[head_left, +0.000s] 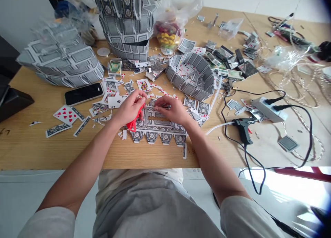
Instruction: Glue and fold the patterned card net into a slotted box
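A panel of joined playing cards (162, 129) lies flat on the table, with a slot in its middle and tabs along its near edge. My left hand (131, 108) is closed over its left end, around a bright red object (132, 125) whose kind is mostly hidden by the fingers. Over the panel's upper part, my right hand (170, 108) has bent fingers drawn together. What its fingertips hold, if anything, is too small to make out. Behind the hands lies a red-dotted strip of card pieces (160, 89).
An open card-built ring (191, 76), a tall card structure (126, 34) and a boat-shaped one (64, 62) stand behind. A phone (84, 93) lies left. Right are a glue gun (244, 129), a power strip (269, 108) and trailing cables. Card scraps are scattered about.
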Tool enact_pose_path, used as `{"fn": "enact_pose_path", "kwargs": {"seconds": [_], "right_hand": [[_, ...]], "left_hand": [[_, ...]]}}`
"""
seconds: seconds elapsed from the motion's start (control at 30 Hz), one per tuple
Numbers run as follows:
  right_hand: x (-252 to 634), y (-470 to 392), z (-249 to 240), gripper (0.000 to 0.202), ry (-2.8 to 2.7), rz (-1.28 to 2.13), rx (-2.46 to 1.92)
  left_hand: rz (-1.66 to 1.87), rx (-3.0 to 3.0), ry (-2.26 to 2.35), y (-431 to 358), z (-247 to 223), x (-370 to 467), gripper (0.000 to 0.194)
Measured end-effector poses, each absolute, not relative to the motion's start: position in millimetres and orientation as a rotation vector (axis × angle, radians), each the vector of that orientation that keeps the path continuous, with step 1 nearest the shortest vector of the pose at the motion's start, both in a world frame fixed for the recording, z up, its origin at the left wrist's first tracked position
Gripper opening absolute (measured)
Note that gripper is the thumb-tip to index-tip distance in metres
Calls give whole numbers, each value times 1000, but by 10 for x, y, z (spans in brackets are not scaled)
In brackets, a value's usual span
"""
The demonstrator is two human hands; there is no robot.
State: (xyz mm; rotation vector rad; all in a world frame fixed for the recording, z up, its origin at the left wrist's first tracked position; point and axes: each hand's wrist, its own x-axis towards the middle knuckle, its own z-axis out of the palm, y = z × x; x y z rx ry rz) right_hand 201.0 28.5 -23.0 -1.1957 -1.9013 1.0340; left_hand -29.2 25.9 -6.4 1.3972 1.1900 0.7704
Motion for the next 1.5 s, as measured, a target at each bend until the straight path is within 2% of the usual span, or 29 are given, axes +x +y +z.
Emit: {"fn": "enact_pose_path", "kwargs": {"seconds": [0.13,0.27,0.5,0.7,1.23,1.5], "right_hand": [[2009,297,-306,37,-1904,1039,-1184],[2011,302,-329,32,-1900,959,-1200],[2024,282,-285,28,-1912,922,-1163],[2031,265,-241,22,-1928,925,-1170],[2038,294,-314,20,-1907,943,-1145],[2026,304,-306,24,-2047,866,-1176]], "left_hand": [[662,1581,1390,237,7,-180,11],[572,1899,1522,276,111,-64,25],[518,2163,1492,400,36,-52,9],[534,2246,1500,388,8,-54,6],[524,2060,1516,307,129,-28,8],[425,1879,1508,187,303,-431,30]]}}
